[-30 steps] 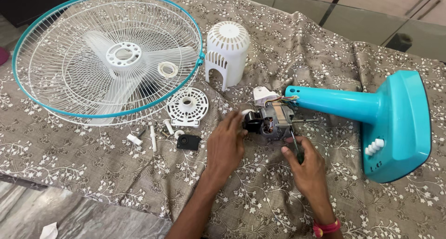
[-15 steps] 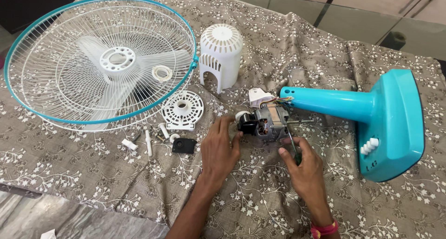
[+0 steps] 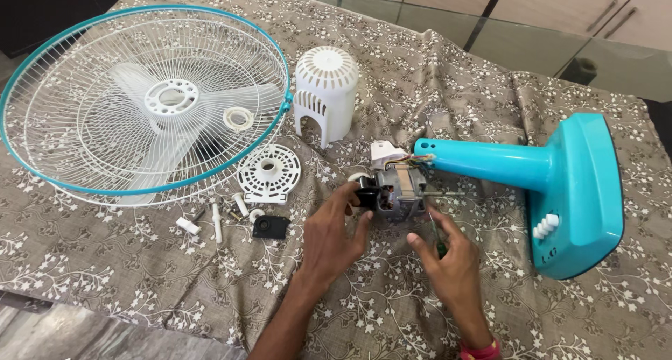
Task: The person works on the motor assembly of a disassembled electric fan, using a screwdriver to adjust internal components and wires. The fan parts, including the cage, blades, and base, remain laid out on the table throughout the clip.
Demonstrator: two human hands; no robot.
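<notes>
On the cloth-covered worktop, both hands work at a bare fan motor.
The left hand has its grip clamped on the motor's black end; the right hand has its grip closed around a screwdriver angled up toward the motor; the motor sits at the neck of the teal fan stand; the wire guard with blade, white motor cover and small white parts lie to the left.

screwdriver mostly hidden in fingers

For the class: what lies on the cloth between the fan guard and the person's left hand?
In the head view: a round white slotted disc, small white pegs and a black piece.
</notes>
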